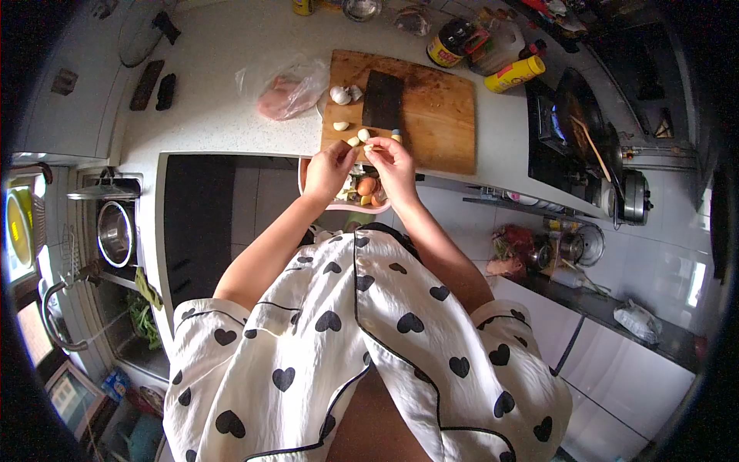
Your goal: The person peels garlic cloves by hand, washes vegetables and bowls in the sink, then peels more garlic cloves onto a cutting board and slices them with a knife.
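Observation:
Over the near edge of the wooden cutting board point(440, 115), my right hand point(396, 168) pinches a garlic clove point(369, 148). Close beside it, my left hand point(328, 174) is closed, thumb against fingers; whatever lies between them is too small to make out. Two pale cloves, one of them a peeled-looking clove point(363, 134), lie just beyond the fingertips. Farther left on the board are another clove point(341, 125) and a garlic bulb point(339, 95). A dark-bladed cleaver point(382, 100) lies flat, its handle toward me. Below my hands, a pink-rimmed bin point(356, 208) holds eggshells point(366, 186) and scraps.
A clear plastic bag of raw meat point(283, 96) sits left of the board. A yellow bottle point(514, 75) and a dark jar point(451, 43) stand at the back right. The wok point(573, 104) with a wooden spatula point(590, 146) is on the stove. A sink is at left.

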Available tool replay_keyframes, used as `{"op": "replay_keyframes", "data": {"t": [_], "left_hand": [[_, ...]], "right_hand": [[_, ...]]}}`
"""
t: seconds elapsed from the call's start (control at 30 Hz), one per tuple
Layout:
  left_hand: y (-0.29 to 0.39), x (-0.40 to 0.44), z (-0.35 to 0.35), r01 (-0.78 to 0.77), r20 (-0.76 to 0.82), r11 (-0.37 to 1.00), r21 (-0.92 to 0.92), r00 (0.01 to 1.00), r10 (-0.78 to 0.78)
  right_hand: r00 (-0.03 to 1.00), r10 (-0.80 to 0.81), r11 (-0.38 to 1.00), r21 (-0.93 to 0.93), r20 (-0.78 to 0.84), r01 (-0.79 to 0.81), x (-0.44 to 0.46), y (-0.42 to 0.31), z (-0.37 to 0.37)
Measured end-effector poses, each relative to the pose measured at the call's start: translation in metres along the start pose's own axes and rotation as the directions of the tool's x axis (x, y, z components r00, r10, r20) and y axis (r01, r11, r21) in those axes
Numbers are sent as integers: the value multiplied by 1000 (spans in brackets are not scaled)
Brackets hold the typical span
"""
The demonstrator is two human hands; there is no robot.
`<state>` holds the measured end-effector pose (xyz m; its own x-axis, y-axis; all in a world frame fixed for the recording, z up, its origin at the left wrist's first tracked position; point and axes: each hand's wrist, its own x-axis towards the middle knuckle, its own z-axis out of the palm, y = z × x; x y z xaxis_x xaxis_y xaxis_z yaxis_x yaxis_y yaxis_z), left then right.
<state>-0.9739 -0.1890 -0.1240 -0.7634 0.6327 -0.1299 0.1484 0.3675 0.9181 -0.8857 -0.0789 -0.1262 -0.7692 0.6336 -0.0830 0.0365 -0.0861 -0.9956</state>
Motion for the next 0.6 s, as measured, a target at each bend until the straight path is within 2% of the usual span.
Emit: {"op": "replay_keyframes", "data": {"t": [0.1,0.27,0.37,0.6], "left_hand": [[-4,3,7,-158,-62,984,-81,986,153],[-4,3,9,-37,10,965,-259,999,41],[0,3,7,12,56,966,-258,998,3],[-11,7,10,-29,56,973,-230,998,43]], "right_hand": [[998,-62,988,-140,-18,59,-2,-1,2],[983,-184,936,-306,-7,173,0,2,2],[924,-382,799,-494,25,344,1,-4,3],[903,-412,666,-635,125,392,0,-6,3]]}}
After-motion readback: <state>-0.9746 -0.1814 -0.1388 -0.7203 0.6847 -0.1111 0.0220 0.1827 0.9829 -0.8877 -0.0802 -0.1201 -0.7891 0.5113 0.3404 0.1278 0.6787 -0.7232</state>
